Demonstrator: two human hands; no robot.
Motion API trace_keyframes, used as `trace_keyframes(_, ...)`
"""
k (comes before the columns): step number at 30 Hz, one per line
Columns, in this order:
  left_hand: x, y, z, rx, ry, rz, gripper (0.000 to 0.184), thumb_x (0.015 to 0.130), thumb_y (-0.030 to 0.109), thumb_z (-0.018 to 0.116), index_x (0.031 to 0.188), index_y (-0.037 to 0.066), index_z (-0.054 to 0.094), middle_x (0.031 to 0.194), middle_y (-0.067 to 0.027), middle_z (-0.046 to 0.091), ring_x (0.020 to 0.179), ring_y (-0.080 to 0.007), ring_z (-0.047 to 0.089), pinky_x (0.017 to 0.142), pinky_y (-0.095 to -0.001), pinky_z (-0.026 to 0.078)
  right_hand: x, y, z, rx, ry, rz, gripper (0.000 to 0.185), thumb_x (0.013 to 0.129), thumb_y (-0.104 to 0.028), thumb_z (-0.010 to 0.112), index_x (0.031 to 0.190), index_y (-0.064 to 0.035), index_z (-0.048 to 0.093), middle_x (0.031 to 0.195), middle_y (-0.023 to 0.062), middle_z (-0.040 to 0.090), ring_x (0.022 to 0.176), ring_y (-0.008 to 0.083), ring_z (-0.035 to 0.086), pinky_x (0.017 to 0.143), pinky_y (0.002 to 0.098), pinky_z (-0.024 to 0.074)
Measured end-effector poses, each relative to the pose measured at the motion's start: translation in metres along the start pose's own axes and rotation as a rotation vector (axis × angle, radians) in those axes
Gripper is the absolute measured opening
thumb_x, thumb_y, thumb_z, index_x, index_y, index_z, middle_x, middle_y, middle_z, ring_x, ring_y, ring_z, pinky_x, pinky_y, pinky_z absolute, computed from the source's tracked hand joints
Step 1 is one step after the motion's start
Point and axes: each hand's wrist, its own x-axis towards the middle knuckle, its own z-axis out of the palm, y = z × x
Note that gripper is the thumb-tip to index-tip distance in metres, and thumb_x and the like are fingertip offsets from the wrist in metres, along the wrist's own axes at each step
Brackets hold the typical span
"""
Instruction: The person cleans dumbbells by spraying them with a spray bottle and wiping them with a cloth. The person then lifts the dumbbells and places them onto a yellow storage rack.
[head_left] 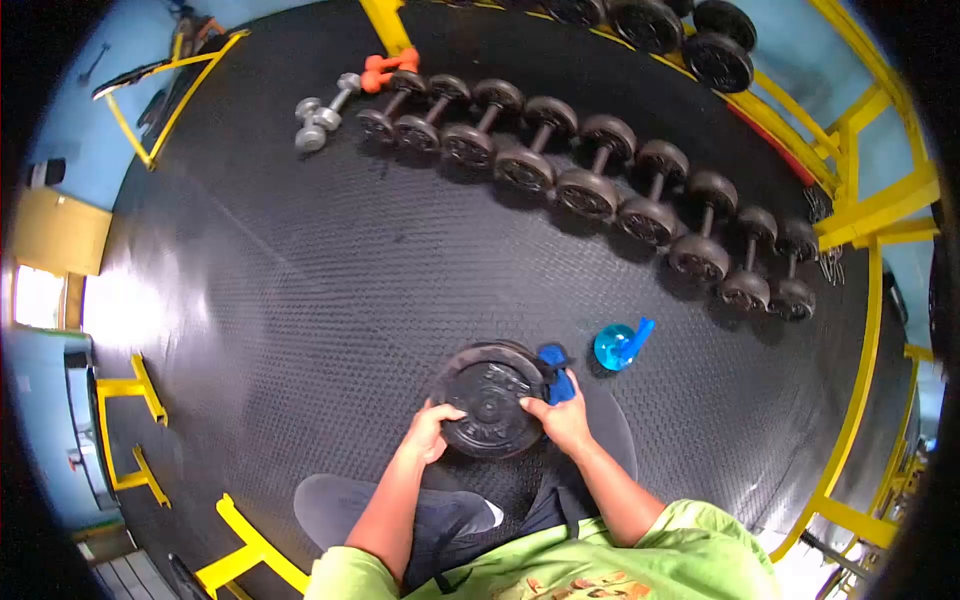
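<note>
A round black weight plate point(490, 412) with raised lettering lies in front of my lap, between my two hands. What looks like the rim of another plate shows behind its far edge. My left hand point(430, 432) grips the plate's left side, thumb on the top face, fingers mostly hidden below. On the right side, my right hand point(563, 415) holds the plate with its thumb on the face. A blue cloth point(557, 375) is at the fingers of that hand, against the rim. To the right stands a spray bottle point(615, 346) with blue liquid and a blue trigger head.
A long row of dark dumbbells point(590, 190) lies across the black rubber floor point(300, 270). Silver dumbbells point(318, 122) and orange dumbbells point(388, 70) sit at its far left end. Yellow rack frames point(870, 220) stand right, and more yellow metal legs point(250, 555) are at lower left.
</note>
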Motion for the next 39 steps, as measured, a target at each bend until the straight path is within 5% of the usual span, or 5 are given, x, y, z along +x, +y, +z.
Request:
trace_keyframes(14, -0.182, 0.109, 0.015, 1.098, 0.197, 0.793, 0.057, 0.077, 0.026, 0.075, 0.125, 0.004, 0.054, 0.120, -0.0161, 0.061, 0.110, -0.0284, 0.059, 0.092, -0.0408, 0.049, 0.114, -0.097, 0.096, -0.809, -0.439, 0.120, 0.082, 0.079, -0.065, 0.057, 0.115, 0.0083, 0.062, 0.119, 0.0258, 0.061, 0.115, 0.0293, 0.057, 0.098, 0.0415, 0.0418)
trace_keyframes(21, -0.197, 0.119, -0.021, 0.898, 0.582, 0.990, 0.050, 0.076, 0.026, 0.072, 0.118, 0.004, 0.056, 0.115, -0.0194, 0.062, 0.108, -0.0342, 0.059, 0.096, -0.0421, 0.046, 0.003, -0.082, 0.126, -1.428, -0.814, -1.109, 0.042, 0.082, -0.051, 0.060, 0.106, -0.0182, 0.071, 0.114, 0.0136, 0.066, 0.111, 0.0337, 0.060, 0.104, 0.0477, 0.0358)
trace_keyframes(25, -0.200, 0.107, -0.018, 0.888, 0.507, 1.031, 0.053, 0.076, 0.027, 0.072, 0.122, 0.004, 0.055, 0.115, -0.0203, 0.061, 0.111, -0.0341, 0.058, 0.097, -0.0427, 0.046, 0.056, -0.117, 0.150, -1.870, -0.248, -0.238, 0.046, 0.083, -0.049, 0.057, 0.113, -0.0167, 0.068, 0.123, 0.0134, 0.062, 0.118, 0.0337, 0.056, 0.102, 0.0453, 0.0400)
trace_keyframes(29, -0.211, 0.109, -0.012, 0.917, 0.478, 1.004, 0.054, 0.076, 0.027, 0.072, 0.122, 0.003, 0.055, 0.116, -0.0211, 0.061, 0.113, -0.0338, 0.057, 0.097, -0.0421, 0.045, 0.105, -0.097, 0.182, -1.887, -0.870, 0.030, 0.057, 0.081, -0.053, 0.055, 0.125, -0.0159, 0.062, 0.129, 0.0159, 0.058, 0.123, 0.0340, 0.052, 0.103, 0.0415, 0.0402)
trace_keyframes(39, -0.200, 0.117, 0.003, 0.937, 0.491, 0.964, 0.053, 0.075, 0.028, 0.074, 0.119, 0.004, 0.056, 0.115, -0.0203, 0.062, 0.109, -0.0329, 0.060, 0.094, -0.0409, 0.048, -0.050, 0.007, 0.148, -2.555, -1.100, -1.342, 0.035, 0.091, -0.031, 0.047, 0.105, -0.0120, 0.073, 0.111, 0.0073, 0.068, 0.115, 0.0324, 0.054, 0.106, 0.0581, 0.0246)
